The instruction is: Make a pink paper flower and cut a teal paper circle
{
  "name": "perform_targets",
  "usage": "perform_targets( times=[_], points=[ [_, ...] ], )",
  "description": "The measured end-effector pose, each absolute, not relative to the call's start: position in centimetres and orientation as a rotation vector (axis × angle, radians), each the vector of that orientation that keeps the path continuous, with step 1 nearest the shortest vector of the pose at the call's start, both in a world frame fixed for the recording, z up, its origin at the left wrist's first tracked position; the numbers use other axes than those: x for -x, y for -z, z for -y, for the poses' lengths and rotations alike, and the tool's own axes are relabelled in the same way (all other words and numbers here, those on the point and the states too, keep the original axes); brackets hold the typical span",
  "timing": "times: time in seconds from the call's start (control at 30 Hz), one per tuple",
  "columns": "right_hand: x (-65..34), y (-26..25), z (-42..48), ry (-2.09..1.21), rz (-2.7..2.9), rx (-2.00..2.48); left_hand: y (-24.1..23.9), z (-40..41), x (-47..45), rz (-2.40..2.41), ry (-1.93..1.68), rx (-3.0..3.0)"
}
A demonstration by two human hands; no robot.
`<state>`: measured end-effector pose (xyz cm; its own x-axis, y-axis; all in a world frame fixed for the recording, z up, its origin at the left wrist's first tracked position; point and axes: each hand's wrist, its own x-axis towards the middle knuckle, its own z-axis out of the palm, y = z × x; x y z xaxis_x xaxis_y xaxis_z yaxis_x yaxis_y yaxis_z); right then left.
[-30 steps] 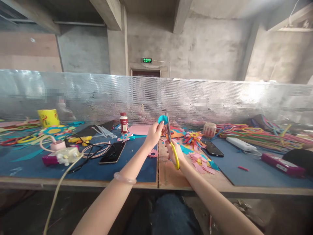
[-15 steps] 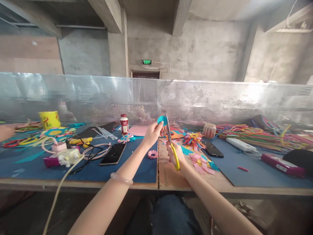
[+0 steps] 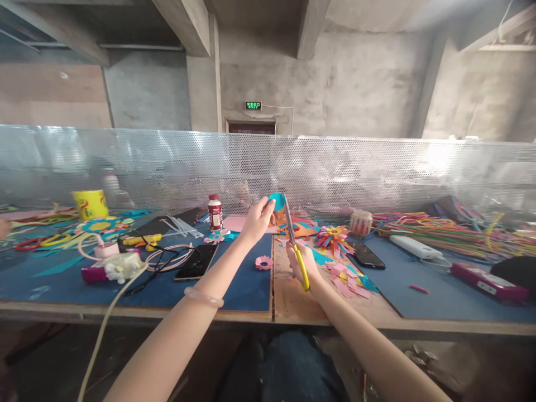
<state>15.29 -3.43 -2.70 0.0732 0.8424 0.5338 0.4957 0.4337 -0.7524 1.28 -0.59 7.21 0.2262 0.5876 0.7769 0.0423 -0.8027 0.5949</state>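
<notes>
Between its thumb and fingers, my left hand (image 3: 258, 219) pinches a round piece of blue paper (image 3: 276, 201) above the table. My right hand (image 3: 302, 261) is closed around the yellow handles of a pair of scissors (image 3: 290, 220), whose blades point up along the paper's right edge. Below my hands, a small pink paper flower (image 3: 263, 262) lies on the blue mat. Pink, yellow and blue paper scraps (image 3: 347, 279) are strewn to the right of my right hand, near a multicoloured paper flower (image 3: 333, 237).
At left are a power strip with plugs (image 3: 113, 269), a black phone (image 3: 196, 262), a red-labelled bottle (image 3: 215, 213) and a yellow tub (image 3: 90, 205). Another phone (image 3: 368, 255), a toothpick jar (image 3: 360, 223) and coloured strips (image 3: 435, 231) lie right. A perforated metal screen (image 3: 167, 167) stands behind.
The view has shifted slightly. The blue paper piece has turned a little and sits slightly higher against the blades. Another person's hand at the far left has mostly left the view.
</notes>
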Motion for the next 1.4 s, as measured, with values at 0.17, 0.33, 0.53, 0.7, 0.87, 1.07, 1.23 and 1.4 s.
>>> perform_targets(
  times=[0.17,0.33,0.53,0.7,0.87,1.07,1.23,1.4],
  points=[
    [-15.3,2.8,3.5,-0.398,1.575,1.204,-7.8,0.7,-1.2,-0.588,-1.61,-2.075],
    [-15.3,2.7,3.6,-0.374,1.567,1.197,-8.1,0.7,-1.0,-0.581,-1.625,-2.083],
    [-15.1,2.3,4.1,-0.327,1.577,1.203,-8.5,0.3,-1.0,-0.553,-1.636,-2.072],
    [-15.0,1.8,4.6,-0.273,1.562,1.176,-9.0,0.3,-0.9,-0.536,-1.617,-2.075],
    [-15.0,1.8,4.6,-0.276,1.534,1.175,-9.6,0.5,-0.8,-0.521,-1.585,-2.066],
    [-14.9,2.2,3.9,-0.268,1.454,1.197,-9.0,0.0,-1.3,-0.542,-1.631,-1.9],
    [-15.2,2.6,3.3,-0.219,1.384,1.202,-7.0,-1.1,-2.6,-0.54,-1.652,-1.641],
    [-15.6,2.7,2.9,-0.133,1.314,1.194,-4.9,-1.5,-4.4,-0.5,-1.603,-1.431]
  ],
)
